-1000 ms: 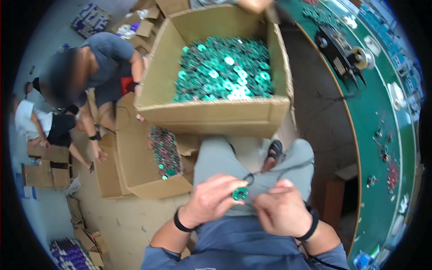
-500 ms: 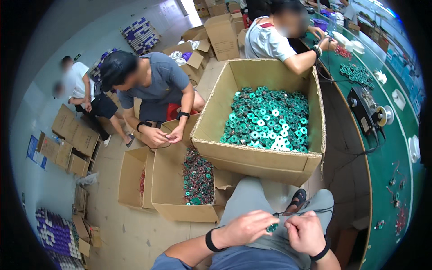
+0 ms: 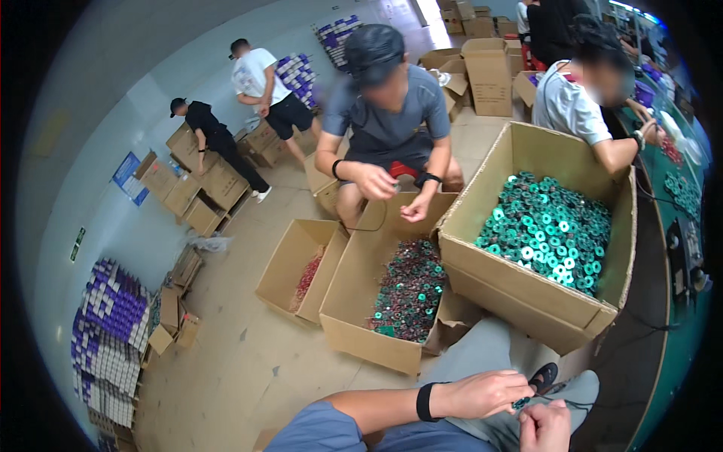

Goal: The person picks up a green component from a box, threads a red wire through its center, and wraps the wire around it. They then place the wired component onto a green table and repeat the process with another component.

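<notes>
Over my lap, my left hand is closed on a small green ring-shaped part, which shows just below its fingertips. My right hand is curled close beside that part. What its fingers hold, if anything, is hidden. A thin dark cord runs across my right knee near both hands. In front of my knees stands a large cardboard box holding many loose green ring parts.
Left of it, another carton holds dark red and green parts; a smaller carton holds red pieces. A person sits behind them, handling a small part. Another person works at the green bench on the right. Purple-and-white stacks stand left.
My view has swung left, so the boxes appear farther right. My two hands have come closer together around the green part. The seated person's hands have moved apart.
</notes>
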A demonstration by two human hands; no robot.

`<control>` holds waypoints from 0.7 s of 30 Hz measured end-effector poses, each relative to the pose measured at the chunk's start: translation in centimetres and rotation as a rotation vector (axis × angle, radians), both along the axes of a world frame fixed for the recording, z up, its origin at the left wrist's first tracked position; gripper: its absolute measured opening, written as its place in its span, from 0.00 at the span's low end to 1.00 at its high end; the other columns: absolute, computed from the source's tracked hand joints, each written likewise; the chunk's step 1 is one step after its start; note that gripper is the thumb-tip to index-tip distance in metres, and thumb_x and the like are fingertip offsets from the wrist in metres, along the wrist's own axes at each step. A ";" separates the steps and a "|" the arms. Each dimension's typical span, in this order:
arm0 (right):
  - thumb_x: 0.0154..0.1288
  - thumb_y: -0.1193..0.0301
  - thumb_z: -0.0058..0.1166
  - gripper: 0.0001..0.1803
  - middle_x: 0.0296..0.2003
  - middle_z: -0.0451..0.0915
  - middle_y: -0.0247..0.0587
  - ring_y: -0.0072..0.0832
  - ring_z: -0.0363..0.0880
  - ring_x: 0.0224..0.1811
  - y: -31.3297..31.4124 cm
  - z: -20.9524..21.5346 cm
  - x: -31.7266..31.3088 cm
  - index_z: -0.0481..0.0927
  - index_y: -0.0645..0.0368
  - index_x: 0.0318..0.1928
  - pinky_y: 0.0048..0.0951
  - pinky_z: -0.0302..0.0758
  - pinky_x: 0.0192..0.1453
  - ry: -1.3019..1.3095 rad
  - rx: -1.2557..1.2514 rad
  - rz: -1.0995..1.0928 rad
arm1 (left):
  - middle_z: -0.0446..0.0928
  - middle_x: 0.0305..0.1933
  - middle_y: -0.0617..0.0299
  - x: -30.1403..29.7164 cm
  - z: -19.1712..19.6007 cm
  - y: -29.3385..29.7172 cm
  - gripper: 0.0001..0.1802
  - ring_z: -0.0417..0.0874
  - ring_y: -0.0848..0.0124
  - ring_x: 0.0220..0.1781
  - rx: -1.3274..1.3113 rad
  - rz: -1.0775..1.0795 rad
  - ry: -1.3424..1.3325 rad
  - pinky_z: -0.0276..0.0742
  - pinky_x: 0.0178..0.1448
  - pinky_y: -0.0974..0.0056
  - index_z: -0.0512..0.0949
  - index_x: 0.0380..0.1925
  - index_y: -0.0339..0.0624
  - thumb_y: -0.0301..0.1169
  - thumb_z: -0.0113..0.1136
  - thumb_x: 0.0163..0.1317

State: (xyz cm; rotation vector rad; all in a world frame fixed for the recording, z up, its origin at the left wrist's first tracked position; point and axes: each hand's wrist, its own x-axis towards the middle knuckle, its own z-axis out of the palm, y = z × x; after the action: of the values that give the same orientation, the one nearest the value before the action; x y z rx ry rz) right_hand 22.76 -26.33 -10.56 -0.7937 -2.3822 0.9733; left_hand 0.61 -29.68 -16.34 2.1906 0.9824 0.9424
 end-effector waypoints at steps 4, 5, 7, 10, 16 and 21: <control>0.68 0.74 0.53 0.05 0.28 0.80 0.57 0.56 0.79 0.34 1.1 -1.0 0.4 0.81 0.62 0.36 0.50 0.72 0.40 -0.143 -0.113 -0.143 | 0.75 0.44 0.52 0.2 0.1 -0.1 0.23 0.78 0.52 0.46 0.037 0.059 -0.035 0.78 0.52 0.53 0.76 0.51 0.32 0.25 0.71 0.55; 0.68 0.74 0.53 0.06 0.28 0.81 0.57 0.56 0.79 0.34 0.6 -0.4 0.1 0.81 0.62 0.36 0.50 0.73 0.39 -0.091 -0.060 -0.077 | 0.74 0.41 0.53 0.4 -0.2 -0.3 0.23 0.78 0.52 0.46 0.010 0.037 -0.062 0.77 0.50 0.52 0.77 0.50 0.34 0.24 0.71 0.53; 0.69 0.74 0.53 0.06 0.30 0.82 0.56 0.56 0.80 0.35 0.0 0.0 -0.1 0.82 0.62 0.37 0.49 0.74 0.41 -0.089 -0.028 -0.006 | 0.74 0.42 0.52 -0.2 0.2 0.1 0.23 0.78 0.52 0.46 0.044 0.080 -0.070 0.77 0.50 0.52 0.77 0.49 0.33 0.24 0.72 0.53; 0.69 0.73 0.53 0.06 0.32 0.83 0.55 0.56 0.80 0.38 0.9 -0.8 0.0 0.83 0.61 0.37 0.49 0.75 0.44 -0.180 -0.136 -0.195 | 0.75 0.42 0.52 0.0 -0.4 0.0 0.23 0.78 0.51 0.46 0.058 0.078 -0.090 0.77 0.49 0.52 0.77 0.49 0.33 0.24 0.72 0.53; 0.69 0.74 0.53 0.08 0.33 0.83 0.56 0.56 0.79 0.36 0.2 -0.9 0.7 0.84 0.62 0.40 0.50 0.74 0.42 -0.106 0.019 -0.117 | 0.75 0.44 0.51 -0.1 -0.3 -0.2 0.22 0.78 0.51 0.47 -0.001 0.064 -0.083 0.77 0.51 0.53 0.76 0.50 0.32 0.24 0.70 0.55; 0.71 0.72 0.53 0.08 0.31 0.83 0.56 0.55 0.80 0.34 0.5 0.1 0.1 0.84 0.61 0.39 0.49 0.74 0.41 -0.208 -0.051 -0.129 | 0.76 0.46 0.51 -0.7 0.2 0.1 0.22 0.79 0.52 0.48 0.034 0.103 -0.111 0.77 0.53 0.53 0.76 0.52 0.32 0.26 0.69 0.58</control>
State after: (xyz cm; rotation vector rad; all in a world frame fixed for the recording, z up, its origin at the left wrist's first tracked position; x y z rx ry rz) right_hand 22.89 -25.88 -10.46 -1.1021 -2.4504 0.9431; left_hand -0.10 -29.62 -16.13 2.1064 1.0416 1.1233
